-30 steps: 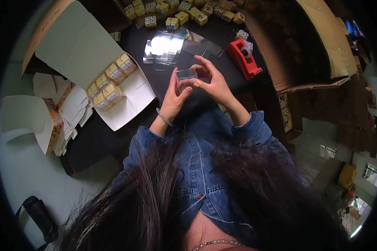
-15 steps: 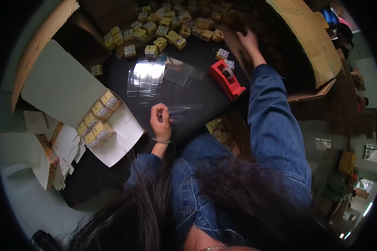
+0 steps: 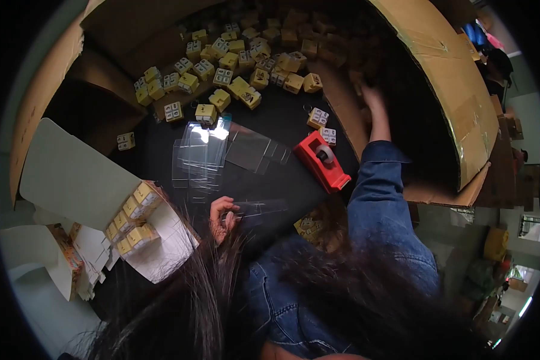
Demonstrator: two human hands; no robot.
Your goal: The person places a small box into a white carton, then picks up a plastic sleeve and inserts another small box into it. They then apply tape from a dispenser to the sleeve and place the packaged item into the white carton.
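Observation:
My left hand (image 3: 223,217) is closed at the near edge of the black table, its fingers curled on a clear plastic sleeve (image 3: 263,208) that sticks out to the right. Beyond it lies a pile of flat clear plastic sleeves (image 3: 199,157). My right hand (image 3: 372,101) reaches into the dark of a large cardboard box (image 3: 441,66); blur and shadow hide its fingers. Small yellow-and-white cubes (image 3: 237,87), some with key rings, are heaped at the back. Two more cubes (image 3: 318,117) lie near a red tape dispenser (image 3: 322,162).
At left, an open white carton (image 3: 174,249) holds several cubes in clear packaging (image 3: 135,207). Flat white cartons (image 3: 93,258) are stacked beside it. Another cardboard box (image 3: 48,96) stands at the far left. A yellow printed item (image 3: 309,225) is below the table edge.
The camera view has tilted, so the table things appear lower. My right hand is still in the large box, more blurred. My left hand stays at the clear sleeve.

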